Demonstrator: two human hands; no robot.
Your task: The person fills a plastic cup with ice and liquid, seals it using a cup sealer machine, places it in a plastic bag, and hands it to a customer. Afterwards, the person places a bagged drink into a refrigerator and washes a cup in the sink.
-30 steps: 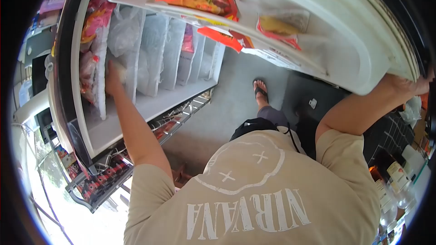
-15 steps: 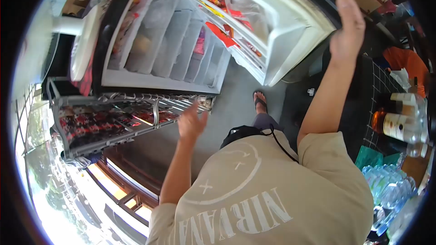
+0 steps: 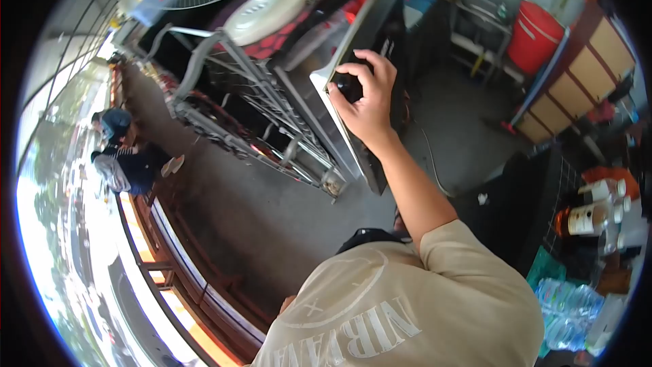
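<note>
My right hand [image 3: 370, 98] is at the edge of the black refrigerator door [image 3: 387, 34], its fingers curled over the edge and the thumb on the inner side. The door stands partly open, with a narrow gap in which some red packaging [image 3: 356, 5] shows. Most of the refrigerator's inside is hidden behind the door. Of my left hand [image 3: 287, 304] only a sliver shows low beside my shirt; its fingers are hidden.
A grey metal rack [image 3: 261, 119] stands left of the refrigerator, below a white fan [image 3: 265, 13]. A seated person [image 3: 132, 156] is at far left by a wooden railing. A red bucket [image 3: 535, 37] stands at the back right; bottles [image 3: 584, 219] are at right.
The refrigerator door has swung from wide open to a narrow gap, with my right hand moving leftward. My left hand has dropped mostly out of sight. The view has turned.
</note>
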